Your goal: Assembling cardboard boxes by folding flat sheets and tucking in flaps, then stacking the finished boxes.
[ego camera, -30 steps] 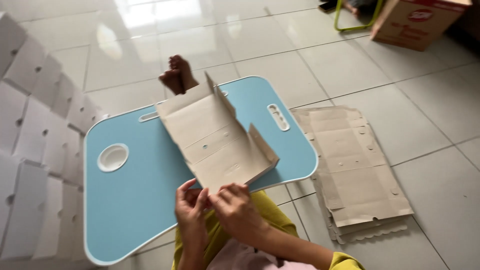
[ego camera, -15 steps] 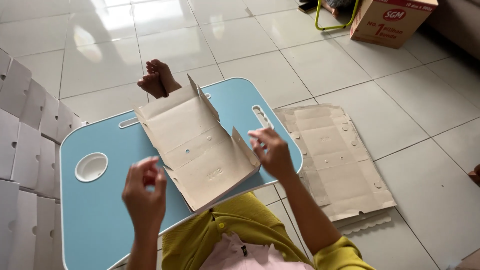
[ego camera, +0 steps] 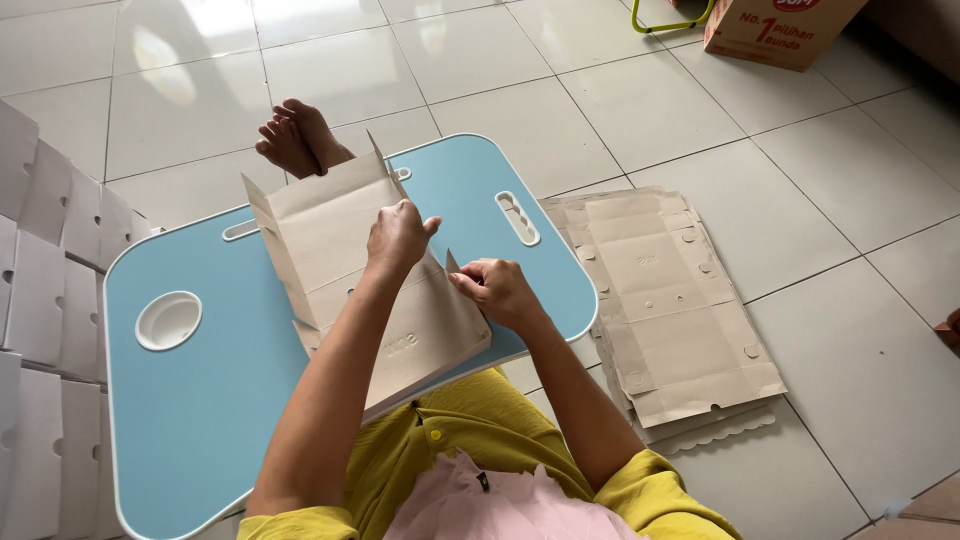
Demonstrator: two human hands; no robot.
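Your left hand (ego camera: 398,236) presses curled fingers on the flat brown cardboard box blank (ego camera: 372,280) mid-frame, atop the light-blue plastic lap table (ego camera: 190,400); your right hand (ego camera: 497,290) pinches its right flap edge. Bare blue surface lies lower left.

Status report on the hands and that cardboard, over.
Left hand and right hand both grip the flat brown cardboard box blank. Blank rests on blue lap table. Nothing blocking.
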